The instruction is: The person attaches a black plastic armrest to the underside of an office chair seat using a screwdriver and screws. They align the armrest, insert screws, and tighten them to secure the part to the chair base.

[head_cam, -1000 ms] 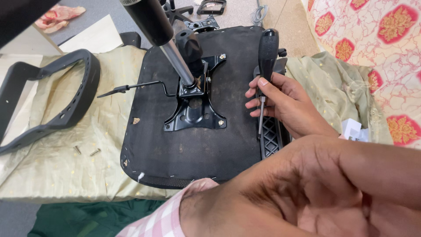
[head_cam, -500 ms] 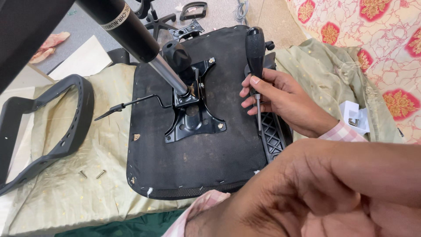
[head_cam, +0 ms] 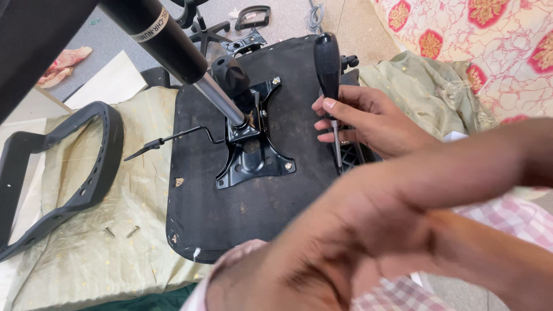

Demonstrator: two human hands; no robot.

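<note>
A: How many tools and screws were there?
B: One black-handled screwdriver, upright over one upturned seat base, pinched in the right hand fingers; two loose screws lay on cloth.
A: The left hand?
B: One, blurred; fingers unreadable.

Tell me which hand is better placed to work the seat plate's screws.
Right, probably. The right hand grips the screwdriver upright beside the mounting plate; the left hand is blurred, close to the camera.
</note>
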